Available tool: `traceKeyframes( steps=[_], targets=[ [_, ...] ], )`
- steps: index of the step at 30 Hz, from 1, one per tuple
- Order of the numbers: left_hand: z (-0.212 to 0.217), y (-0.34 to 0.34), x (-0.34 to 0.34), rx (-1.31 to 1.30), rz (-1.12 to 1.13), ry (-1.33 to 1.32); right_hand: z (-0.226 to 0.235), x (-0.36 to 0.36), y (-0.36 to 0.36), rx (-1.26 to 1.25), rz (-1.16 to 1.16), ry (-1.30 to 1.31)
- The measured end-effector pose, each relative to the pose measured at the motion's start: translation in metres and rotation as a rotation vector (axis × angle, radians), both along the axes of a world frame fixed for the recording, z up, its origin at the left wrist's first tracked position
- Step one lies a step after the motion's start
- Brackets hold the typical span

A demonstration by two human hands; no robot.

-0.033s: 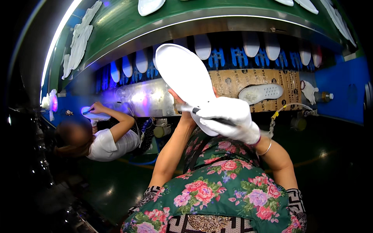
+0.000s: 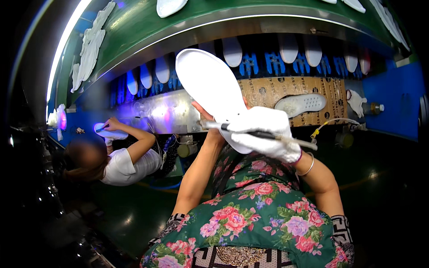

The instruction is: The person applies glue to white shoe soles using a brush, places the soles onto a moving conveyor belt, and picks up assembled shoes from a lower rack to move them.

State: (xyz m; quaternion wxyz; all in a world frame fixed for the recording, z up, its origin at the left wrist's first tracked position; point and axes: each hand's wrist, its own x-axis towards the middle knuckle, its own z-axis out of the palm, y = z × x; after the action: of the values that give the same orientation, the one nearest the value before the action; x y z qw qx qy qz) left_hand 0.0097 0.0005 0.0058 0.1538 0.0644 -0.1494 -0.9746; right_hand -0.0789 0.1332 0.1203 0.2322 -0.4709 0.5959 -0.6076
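Observation:
A white shoe sole [image 2: 208, 80] is held up before me, tilted with its wide toe end up and to the left. My bare left hand [image 2: 203, 111] grips it from beneath; its fingers show at both edges and the rest is hidden. My right hand [image 2: 270, 125], in a white glove, is closed round a slim brush [image 2: 259, 133] with a dark handle and a pale tail end. The brush lies across the lower part of the sole, its blurred pale tip near the left edge.
A perforated sole [image 2: 304, 105] lies on a cardboard sheet [image 2: 257, 91] atop the metal bench. Behind stand blue racks [image 2: 275, 64] with several soles, below a green conveyor [image 2: 134, 27]. A co-worker [image 2: 129, 165] handles a sole at left. A hose [image 2: 335, 120] hangs at right.
The brush has swung, so its handle's tail end now shows past my right wrist. The sole has shifted slightly left and up. My left hand keeps its grip.

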Motion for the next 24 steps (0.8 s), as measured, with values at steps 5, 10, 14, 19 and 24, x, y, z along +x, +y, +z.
traceKeyframes(
  steps=[5, 10, 14, 19, 24],
  targets=[
    [0.004, -0.005, -0.001, 0.126, -0.034, 0.008, -0.012, 0.003, 0.001, -0.010, -0.064, 0.423],
    [-0.007, -0.015, -0.004, 0.114, -0.144, 0.200, -0.007, 0.008, -0.001, -0.122, -0.031, 0.060],
    [0.000, -0.024, -0.011, 0.049, -0.046, 0.190, -0.012, 0.006, 0.000, -0.092, -0.130, 0.407],
    [0.000, -0.035, -0.013, 0.103, -0.044, 0.235, -0.014, 0.013, 0.000, -0.091, 0.015, 0.104],
    [-0.002, -0.044, -0.010, 0.102, -0.017, 0.235, -0.023, 0.012, -0.002, -0.110, -0.101, 0.376]
  ],
)
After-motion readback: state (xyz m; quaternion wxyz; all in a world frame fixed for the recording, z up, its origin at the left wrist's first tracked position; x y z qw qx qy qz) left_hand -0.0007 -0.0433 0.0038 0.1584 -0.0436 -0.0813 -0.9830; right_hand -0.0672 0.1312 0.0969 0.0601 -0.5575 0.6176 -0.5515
